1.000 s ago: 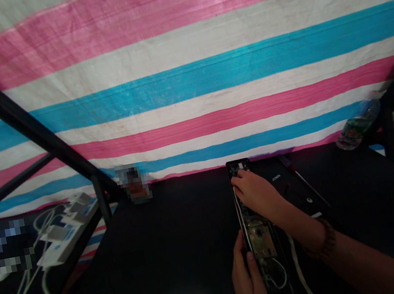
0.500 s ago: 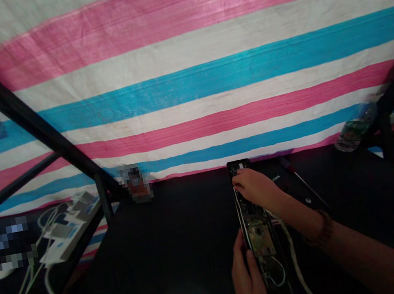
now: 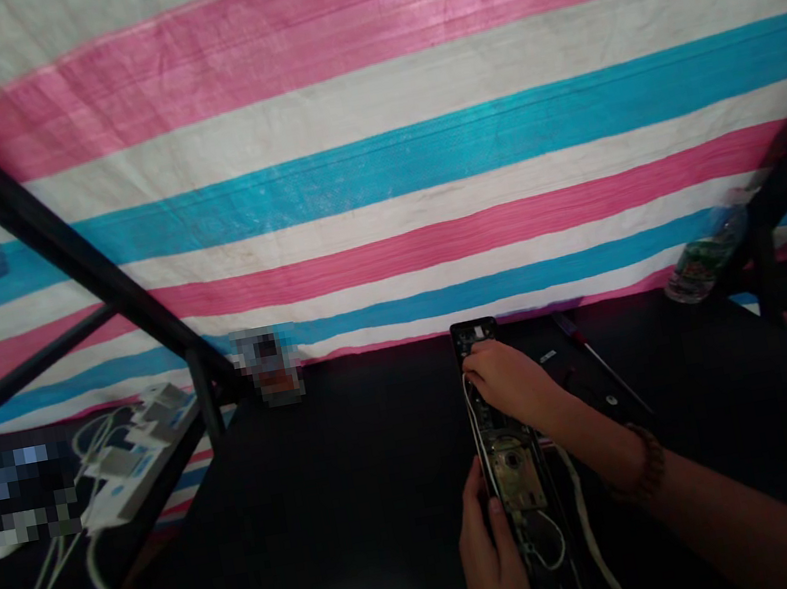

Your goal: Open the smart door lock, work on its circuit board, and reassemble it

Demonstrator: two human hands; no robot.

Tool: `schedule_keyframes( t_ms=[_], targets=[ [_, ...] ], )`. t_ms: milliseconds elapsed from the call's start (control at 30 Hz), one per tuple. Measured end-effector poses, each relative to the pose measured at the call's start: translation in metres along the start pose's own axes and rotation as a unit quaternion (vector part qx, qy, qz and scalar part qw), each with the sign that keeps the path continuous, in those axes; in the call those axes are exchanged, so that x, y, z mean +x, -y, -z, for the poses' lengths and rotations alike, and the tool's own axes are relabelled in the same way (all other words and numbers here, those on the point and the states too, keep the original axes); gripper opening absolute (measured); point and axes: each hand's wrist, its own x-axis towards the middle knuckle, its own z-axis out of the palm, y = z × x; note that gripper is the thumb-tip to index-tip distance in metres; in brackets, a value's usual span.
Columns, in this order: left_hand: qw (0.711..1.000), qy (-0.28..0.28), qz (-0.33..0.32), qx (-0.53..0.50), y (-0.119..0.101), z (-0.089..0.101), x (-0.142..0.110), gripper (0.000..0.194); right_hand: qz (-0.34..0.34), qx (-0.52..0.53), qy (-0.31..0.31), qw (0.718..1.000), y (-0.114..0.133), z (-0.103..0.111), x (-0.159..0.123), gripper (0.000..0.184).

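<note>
A long, narrow, opened black electronic device (image 3: 518, 476) lies lengthwise on the black table, its circuit parts, a square metal plate and white wires exposed. My left hand (image 3: 492, 561) grips its near left side, thumb on the edge and fingers around the side. Over the far end, my right hand (image 3: 503, 372) is closed in a pinch. A thin white wire (image 3: 473, 412) runs up the left edge of the casing to those fingertips, which seem to hold it; the exact contact is hidden. A flat white cable (image 3: 588, 524) trails along the device's right side.
Right of the device lie a screwdriver (image 3: 608, 366), a small flat piece (image 3: 548, 358) and a small round piece (image 3: 611, 400). A plastic bottle (image 3: 700, 266) leans by the right frame post. A power strip (image 3: 128, 478) with plugs and cables sits left, beyond the black frame (image 3: 208, 398).
By my right fingertips, the white wire now bows out more from the casing's left edge. Both hands keep nearly the same place; the whole view has shifted slightly.
</note>
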Motion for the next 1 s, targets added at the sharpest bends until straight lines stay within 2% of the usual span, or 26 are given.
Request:
schedule_keyframes(
  t_ms=[200,433,567,800,1000],
  targets=[
    [1.000,0.017,0.007,0.013,0.004,0.001,0.000,0.053,-0.004,-0.021,-0.027,0.999,0.002,-0.008,-0.001,0.024],
    [1.000,0.008,0.008,0.010,0.005,0.000,-0.001,0.053,0.004,-0.002,-0.065,0.998,0.001,-0.014,-0.004,0.021],
    [1.000,0.002,0.005,0.006,0.004,-0.001,0.000,0.054,-0.011,0.022,-0.061,0.998,-0.001,-0.015,-0.005,0.020],
    [1.000,0.002,-0.001,0.012,0.005,-0.001,0.000,0.053,-0.024,-0.001,-0.075,0.997,0.005,-0.018,-0.004,0.016],
    [1.000,-0.002,-0.003,0.018,0.005,-0.001,0.001,0.052,-0.041,0.008,-0.079,0.996,0.006,-0.018,-0.005,0.021]
  ],
)
